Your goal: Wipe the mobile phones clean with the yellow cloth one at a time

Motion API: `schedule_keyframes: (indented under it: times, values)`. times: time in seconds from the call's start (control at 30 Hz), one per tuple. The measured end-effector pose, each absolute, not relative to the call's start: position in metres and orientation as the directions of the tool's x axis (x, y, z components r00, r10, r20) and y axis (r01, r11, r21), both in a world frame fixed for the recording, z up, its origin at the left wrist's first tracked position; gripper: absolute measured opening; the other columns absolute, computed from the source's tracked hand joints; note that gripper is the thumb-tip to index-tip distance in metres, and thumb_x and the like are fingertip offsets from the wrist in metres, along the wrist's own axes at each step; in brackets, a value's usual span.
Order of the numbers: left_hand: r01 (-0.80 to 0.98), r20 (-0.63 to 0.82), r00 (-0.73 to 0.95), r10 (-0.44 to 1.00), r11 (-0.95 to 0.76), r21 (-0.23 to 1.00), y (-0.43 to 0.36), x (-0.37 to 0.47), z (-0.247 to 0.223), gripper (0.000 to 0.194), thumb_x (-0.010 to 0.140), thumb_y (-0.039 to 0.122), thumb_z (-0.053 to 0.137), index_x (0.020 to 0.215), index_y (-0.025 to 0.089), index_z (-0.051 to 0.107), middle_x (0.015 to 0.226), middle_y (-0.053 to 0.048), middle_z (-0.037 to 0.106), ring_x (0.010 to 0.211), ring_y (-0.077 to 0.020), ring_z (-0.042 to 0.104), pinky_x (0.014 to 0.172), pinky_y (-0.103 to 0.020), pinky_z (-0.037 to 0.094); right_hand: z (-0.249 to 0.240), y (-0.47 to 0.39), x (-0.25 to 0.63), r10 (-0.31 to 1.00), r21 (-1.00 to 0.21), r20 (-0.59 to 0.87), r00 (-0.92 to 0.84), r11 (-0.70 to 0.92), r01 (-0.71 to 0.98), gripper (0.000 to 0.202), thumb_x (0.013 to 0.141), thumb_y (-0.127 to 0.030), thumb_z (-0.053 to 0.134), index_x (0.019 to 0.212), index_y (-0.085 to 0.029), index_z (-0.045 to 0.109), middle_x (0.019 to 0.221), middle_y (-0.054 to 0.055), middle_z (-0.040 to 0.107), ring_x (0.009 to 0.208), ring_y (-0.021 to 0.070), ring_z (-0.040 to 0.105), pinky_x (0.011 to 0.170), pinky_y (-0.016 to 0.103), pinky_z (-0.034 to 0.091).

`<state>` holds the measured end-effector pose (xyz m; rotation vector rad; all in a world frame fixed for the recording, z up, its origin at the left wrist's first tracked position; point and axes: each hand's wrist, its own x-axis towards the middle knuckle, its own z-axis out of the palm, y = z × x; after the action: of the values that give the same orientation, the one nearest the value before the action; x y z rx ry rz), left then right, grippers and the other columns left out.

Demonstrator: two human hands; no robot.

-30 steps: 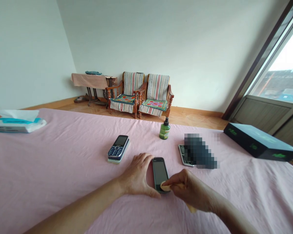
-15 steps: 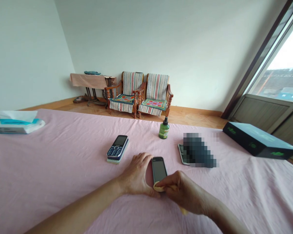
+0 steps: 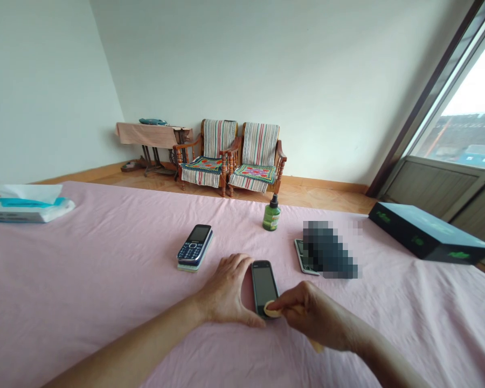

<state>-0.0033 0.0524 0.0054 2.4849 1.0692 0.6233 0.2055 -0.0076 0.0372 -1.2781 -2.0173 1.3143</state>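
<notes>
A dark touchscreen mobile phone (image 3: 264, 283) lies face up on the pink sheet (image 3: 125, 302). My left hand (image 3: 228, 291) braces it between its fingertips at the top left corner and its thumb at the bottom edge. With a pale yellow cloth (image 3: 271, 309) over the index fingertip, my right hand (image 3: 313, 312) presses on the lower right of the phone's face. Another end of the cloth hangs out below that hand. Left of my hands, a dark blue keypad phone (image 3: 194, 243) rests on a lighter flat item (image 3: 189, 267).
A green pump bottle (image 3: 271, 215) stands beyond the phone. To its right lie another phone (image 3: 303, 258) and a pixelated dark object (image 3: 329, 253). A black box (image 3: 428, 231) sits at right, a tissue pack (image 3: 28, 209) at far left. Two wooden armchairs (image 3: 230, 156) stand behind.
My right hand has slid the cloth rightwards along the bottom of the phone, from its lower left to its lower right. My left hand keeps its place.
</notes>
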Motion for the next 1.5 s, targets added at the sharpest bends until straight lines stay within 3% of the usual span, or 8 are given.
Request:
schedule_keyframes:
  times: [0.17,0.43,0.67,0.83,1.0,1.2,1.37,1.5]
  values:
    - [0.595,0.232,0.619,0.750,-0.641,0.485,0.052,-0.003,0.006,0.101,0.045,0.069,0.077,0.126,0.019,0.044,0.125,-0.015,0.049,0.114,-0.0383,0.046,0.100,-0.053,0.033,0.048,-0.007,0.224,0.852,-0.818,-0.237,-0.466,0.084,0.569,0.034,0.074,-0.010,0.043,0.083,-0.014,0.076,0.050,-0.006,0.041,0.043,0.0052,0.031,0.041,0.017,0.023]
    - [0.587,0.243,0.613,0.751,-0.640,0.495,0.052,-0.003,0.006,0.101,0.045,0.067,0.078,0.127,0.021,0.043,0.126,-0.013,0.049,0.115,-0.0375,0.045,0.101,-0.052,0.033,0.055,-0.010,0.219,0.834,-0.800,-0.288,-0.471,0.060,0.596,0.032,0.075,-0.010,0.043,0.077,-0.014,0.074,0.048,-0.006,0.034,0.043,0.0050,0.028,0.038,0.016,0.020]
    - [0.580,0.267,0.615,0.742,-0.656,0.483,0.053,-0.003,0.004,0.100,0.045,0.066,0.079,0.126,0.019,0.044,0.125,-0.013,0.049,0.114,-0.0368,0.047,0.100,-0.051,0.035,0.046,-0.011,0.206,0.820,-0.856,-0.179,-0.544,0.142,0.496,0.033,0.074,-0.006,0.039,0.075,-0.015,0.071,0.055,-0.006,0.035,0.049,0.0050,0.027,0.042,0.016,0.021]
    - [0.591,0.252,0.619,0.744,-0.653,0.474,0.052,-0.003,0.004,0.100,0.046,0.065,0.079,0.127,0.019,0.042,0.126,-0.014,0.049,0.115,-0.0366,0.046,0.101,-0.052,0.034,0.047,-0.011,0.211,0.845,-0.790,-0.298,-0.444,0.043,0.611,0.030,0.075,-0.009,0.041,0.075,-0.013,0.071,0.050,-0.007,0.030,0.043,0.0050,0.028,0.038,0.017,0.020]
    - [0.584,0.256,0.619,0.742,-0.654,0.481,0.052,-0.003,0.005,0.100,0.046,0.064,0.079,0.126,0.018,0.043,0.126,-0.014,0.049,0.115,-0.0362,0.046,0.100,-0.051,0.035,0.048,-0.012,0.207,0.824,-0.841,-0.208,-0.527,0.125,0.526,0.032,0.074,-0.006,0.039,0.073,-0.014,0.070,0.056,-0.006,0.034,0.048,0.0047,0.028,0.040,0.016,0.021]
    - [0.587,0.262,0.619,0.740,-0.658,0.472,0.053,-0.003,0.003,0.101,0.045,0.065,0.079,0.127,0.017,0.043,0.125,-0.015,0.049,0.115,-0.0369,0.046,0.100,-0.051,0.034,0.052,-0.011,0.205,0.842,-0.805,-0.270,-0.468,0.070,0.589,0.031,0.075,-0.007,0.039,0.070,-0.013,0.069,0.051,-0.006,0.032,0.044,0.0047,0.030,0.039,0.016,0.022]
    - [0.577,0.277,0.617,0.737,-0.663,0.477,0.053,-0.003,0.002,0.098,0.046,0.064,0.079,0.125,0.018,0.044,0.125,-0.014,0.049,0.114,-0.0356,0.047,0.100,-0.048,0.035,0.047,-0.011,0.201,0.814,-0.870,-0.141,-0.563,0.170,0.463,0.033,0.074,-0.004,0.038,0.072,-0.014,0.069,0.057,-0.006,0.036,0.050,0.0047,0.028,0.041,0.016,0.020]
    - [0.587,0.264,0.616,0.742,-0.656,0.474,0.053,-0.003,0.004,0.100,0.046,0.064,0.079,0.126,0.016,0.043,0.125,-0.015,0.049,0.114,-0.0367,0.046,0.100,-0.050,0.034,0.045,-0.010,0.203,0.841,-0.832,-0.191,-0.505,0.135,0.538,0.036,0.073,-0.005,0.039,0.075,-0.015,0.073,0.051,-0.006,0.040,0.045,0.0051,0.029,0.041,0.016,0.024]
